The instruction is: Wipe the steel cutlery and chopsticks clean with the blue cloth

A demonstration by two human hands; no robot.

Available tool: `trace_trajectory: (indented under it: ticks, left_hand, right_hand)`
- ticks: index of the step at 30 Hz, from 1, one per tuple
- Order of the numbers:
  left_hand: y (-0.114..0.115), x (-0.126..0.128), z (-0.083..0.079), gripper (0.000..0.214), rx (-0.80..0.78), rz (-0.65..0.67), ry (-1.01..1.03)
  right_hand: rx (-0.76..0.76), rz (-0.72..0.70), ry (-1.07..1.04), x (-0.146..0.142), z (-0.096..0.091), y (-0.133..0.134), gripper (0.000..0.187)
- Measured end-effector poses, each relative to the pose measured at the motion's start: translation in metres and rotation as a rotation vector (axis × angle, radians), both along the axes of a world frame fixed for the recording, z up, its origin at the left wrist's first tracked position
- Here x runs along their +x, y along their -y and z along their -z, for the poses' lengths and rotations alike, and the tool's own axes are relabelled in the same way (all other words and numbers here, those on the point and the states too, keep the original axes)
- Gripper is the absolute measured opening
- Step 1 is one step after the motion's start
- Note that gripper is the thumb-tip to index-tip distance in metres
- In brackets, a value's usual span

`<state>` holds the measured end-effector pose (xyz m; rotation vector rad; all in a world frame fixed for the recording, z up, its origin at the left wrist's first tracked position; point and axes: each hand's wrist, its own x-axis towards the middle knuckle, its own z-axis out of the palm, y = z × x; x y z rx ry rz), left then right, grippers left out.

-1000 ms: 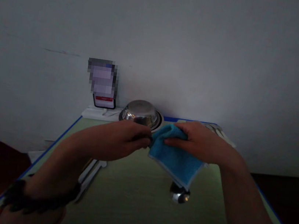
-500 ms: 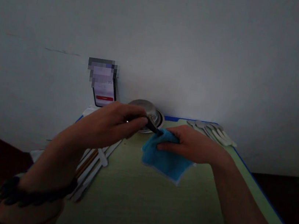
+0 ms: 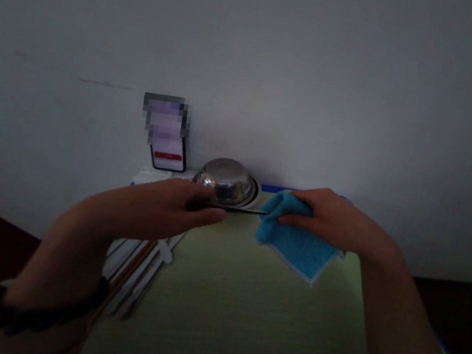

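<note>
My left hand (image 3: 178,210) is closed on one end of a thin dark utensil (image 3: 240,210), which it holds level above the green table (image 3: 220,315). My right hand (image 3: 330,219) pinches a blue cloth (image 3: 300,247) round the utensil's other end. That end is hidden inside the cloth, so I cannot tell what kind of utensil it is. The cloth's loose corner hangs down towards the table. A dark band sits on my left wrist.
An upturned steel bowl (image 3: 226,180) stands at the table's far edge by the wall. A phone (image 3: 169,153) leans against the wall to its left. Several long pieces of cutlery (image 3: 139,269) lie along the table's left side. The room is dim.
My hands have drawn apart. The right hand and the cloth slid right along the utensil, baring more of its shaft. The left hand came down and left a little.
</note>
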<state>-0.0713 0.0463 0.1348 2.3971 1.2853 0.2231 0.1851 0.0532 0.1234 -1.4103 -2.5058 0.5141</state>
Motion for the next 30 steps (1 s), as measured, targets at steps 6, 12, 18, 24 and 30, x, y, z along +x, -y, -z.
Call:
trace_trajectory:
  ticks: [6, 12, 18, 24, 30]
  left_hand:
    - [-0.003, 0.017, 0.005, 0.038, -0.073, 0.087, 0.019]
    - [-0.004, 0.006, 0.001, 0.038, -0.044, 0.104, 0.055]
    - [0.001, 0.015, 0.002, 0.038, -0.070, 0.138, -0.016]
    - [0.006, 0.020, 0.000, 0.041, -0.071, 0.151, -0.039]
    - [-0.001, 0.013, 0.001, 0.039, 0.034, 0.138, 0.040]
  right_hand:
    - [0.062, 0.031, -0.073, -0.010, -0.003, 0.004, 0.023]
    - [-0.146, -0.105, -0.230, -0.001, -0.005, 0.004, 0.027]
    - [-0.132, -0.221, -0.034, -0.002, -0.003, 0.005, 0.021]
    - [-0.126, -0.223, 0.013, -0.013, -0.001, 0.008, 0.019]
    - [-0.037, -0.139, -0.218, -0.018, 0.005, 0.003, 0.022]
